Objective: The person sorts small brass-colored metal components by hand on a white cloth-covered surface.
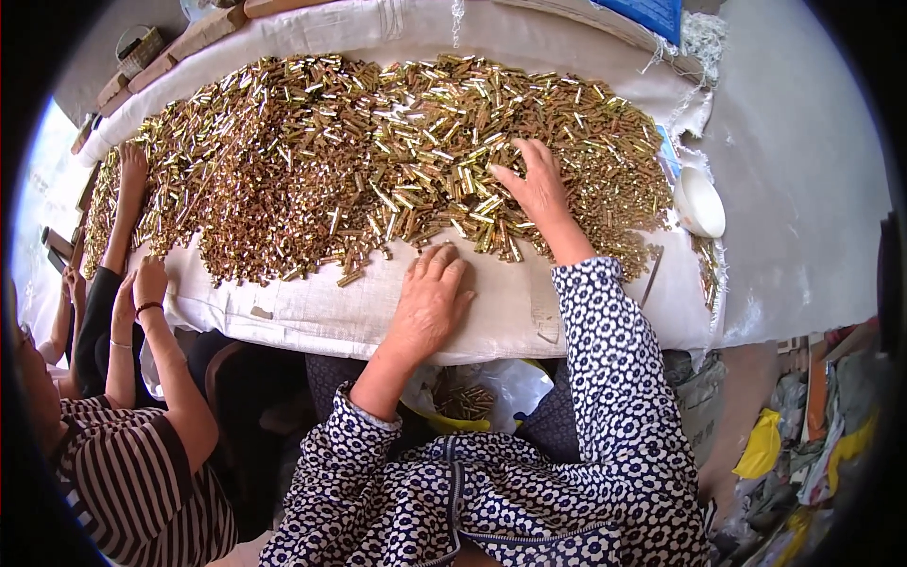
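Observation:
A wide heap of small brass-coloured metal pieces (274, 161) covers most of the cloth-covered table (331, 317). Longer shiny metal tubes (416, 198) lie across its middle and far side, among finer bits. My right hand (543, 194) reaches over the right part of the heap, thumb and fingers apart, with nothing visible between them. Flat on the cloth at the heap's front edge rests my left hand (430, 298), fingers stretched toward the tubes. Below it, in my lap, a plastic bag (524, 386) holds several dark metal pieces (465, 401).
A white bowl (699, 203) tilts at the table's right edge, and a thin stick (652, 276) lies near it. At left, a person in a striped shirt (142, 482) and other hands work by the heap. Bricks (203, 36) line the far edge. Crumpled bags (794, 454) lie lower right.

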`<state>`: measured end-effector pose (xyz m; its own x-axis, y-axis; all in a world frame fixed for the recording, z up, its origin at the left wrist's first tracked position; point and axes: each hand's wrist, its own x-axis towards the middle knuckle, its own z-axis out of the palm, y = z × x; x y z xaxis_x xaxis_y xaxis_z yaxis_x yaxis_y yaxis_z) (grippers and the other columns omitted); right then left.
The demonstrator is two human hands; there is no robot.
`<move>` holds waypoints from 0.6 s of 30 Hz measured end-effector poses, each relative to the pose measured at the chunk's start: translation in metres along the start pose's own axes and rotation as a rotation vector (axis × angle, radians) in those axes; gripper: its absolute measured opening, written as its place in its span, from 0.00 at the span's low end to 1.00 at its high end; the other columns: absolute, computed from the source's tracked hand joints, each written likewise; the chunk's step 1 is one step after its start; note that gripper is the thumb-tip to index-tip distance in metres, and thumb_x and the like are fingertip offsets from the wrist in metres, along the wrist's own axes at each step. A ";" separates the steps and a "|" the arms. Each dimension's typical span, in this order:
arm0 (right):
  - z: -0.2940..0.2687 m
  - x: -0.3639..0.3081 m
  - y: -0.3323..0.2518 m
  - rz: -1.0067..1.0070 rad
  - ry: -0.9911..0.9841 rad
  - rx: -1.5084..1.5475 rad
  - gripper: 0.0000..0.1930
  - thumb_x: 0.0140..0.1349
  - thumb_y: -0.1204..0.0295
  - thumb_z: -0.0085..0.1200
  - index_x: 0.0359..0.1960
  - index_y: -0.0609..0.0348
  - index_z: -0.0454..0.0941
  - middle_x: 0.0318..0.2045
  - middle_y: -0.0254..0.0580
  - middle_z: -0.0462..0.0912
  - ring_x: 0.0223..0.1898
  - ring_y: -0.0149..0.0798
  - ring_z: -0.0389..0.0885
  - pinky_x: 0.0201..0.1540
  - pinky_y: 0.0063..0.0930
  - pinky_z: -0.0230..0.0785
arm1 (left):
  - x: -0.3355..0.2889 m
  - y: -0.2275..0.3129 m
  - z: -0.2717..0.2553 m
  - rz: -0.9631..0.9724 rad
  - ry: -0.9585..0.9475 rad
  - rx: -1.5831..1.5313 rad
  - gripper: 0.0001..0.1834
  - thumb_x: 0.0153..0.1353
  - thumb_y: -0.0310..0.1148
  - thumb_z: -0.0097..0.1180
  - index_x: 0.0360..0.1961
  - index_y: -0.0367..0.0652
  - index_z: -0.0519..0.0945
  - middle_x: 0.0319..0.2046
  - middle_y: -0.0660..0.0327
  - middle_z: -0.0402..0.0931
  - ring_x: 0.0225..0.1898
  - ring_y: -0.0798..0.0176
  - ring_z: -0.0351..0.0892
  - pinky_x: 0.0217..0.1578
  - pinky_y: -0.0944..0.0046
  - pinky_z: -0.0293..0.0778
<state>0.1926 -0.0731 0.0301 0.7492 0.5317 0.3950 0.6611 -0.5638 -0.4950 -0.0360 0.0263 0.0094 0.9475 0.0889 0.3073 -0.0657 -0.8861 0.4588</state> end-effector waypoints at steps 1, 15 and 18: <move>0.004 0.004 0.001 0.000 -0.025 0.026 0.34 0.57 0.47 0.53 0.57 0.61 0.68 0.58 0.55 0.66 0.62 0.52 0.60 0.64 0.43 0.54 | -0.001 -0.001 0.001 -0.063 0.021 0.007 0.25 0.56 0.35 0.57 0.54 0.38 0.68 0.58 0.49 0.63 0.62 0.45 0.59 0.62 0.47 0.55; 0.021 -0.075 -0.026 -0.179 -0.079 -0.186 0.32 0.61 0.46 0.46 0.59 0.56 0.68 0.63 0.51 0.63 0.64 0.51 0.58 0.66 0.47 0.48 | -0.002 -0.008 0.006 -0.098 0.108 -0.085 0.46 0.49 0.40 0.66 0.64 0.34 0.55 0.64 0.43 0.55 0.65 0.41 0.53 0.65 0.50 0.52; 0.026 -0.094 -0.044 -0.253 -0.069 -0.133 0.28 0.61 0.51 0.50 0.57 0.56 0.69 0.61 0.49 0.65 0.64 0.52 0.57 0.66 0.47 0.49 | -0.002 -0.011 0.009 -0.090 0.136 -0.064 0.46 0.47 0.38 0.68 0.63 0.34 0.57 0.63 0.43 0.55 0.65 0.41 0.54 0.65 0.49 0.52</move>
<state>0.0919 -0.0822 -0.0055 0.5585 0.7050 0.4371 0.8294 -0.4835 -0.2799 -0.0343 0.0313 -0.0039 0.8996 0.2311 0.3706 -0.0067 -0.8412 0.5407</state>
